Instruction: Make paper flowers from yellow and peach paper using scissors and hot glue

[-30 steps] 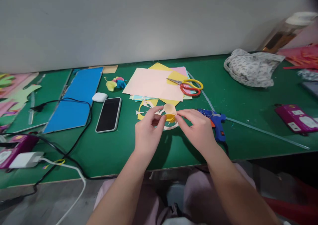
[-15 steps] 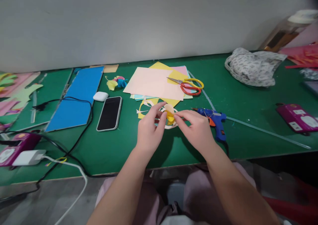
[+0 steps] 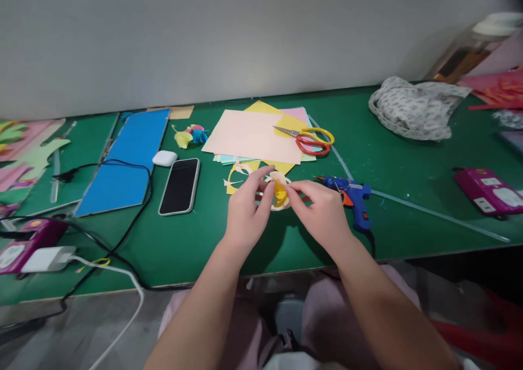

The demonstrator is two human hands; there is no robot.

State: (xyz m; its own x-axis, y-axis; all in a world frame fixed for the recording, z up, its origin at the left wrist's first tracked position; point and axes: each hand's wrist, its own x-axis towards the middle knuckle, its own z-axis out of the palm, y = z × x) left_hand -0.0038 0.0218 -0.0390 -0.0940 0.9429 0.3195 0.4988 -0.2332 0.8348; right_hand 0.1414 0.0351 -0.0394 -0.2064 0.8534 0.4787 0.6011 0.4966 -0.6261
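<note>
- Left hand [image 3: 249, 212] and right hand [image 3: 322, 206]: fingertips pinch yellow paper [image 3: 280, 194] from both sides, above table [image 3: 196, 266]; probably stops it twisting.
- Glue gun [image 3: 359, 201] beside right hand, presumably for quick reach.

A plain pale-grey wall [image 3: 245, 37], softly lit at its middle, rises along the far edge of a long green counter [image 3: 400, 168]. Grey floor [image 3: 69, 343] shows below at near left, while at near right a red object [image 3: 469, 337], its form unclear, sits in shadow.
</note>
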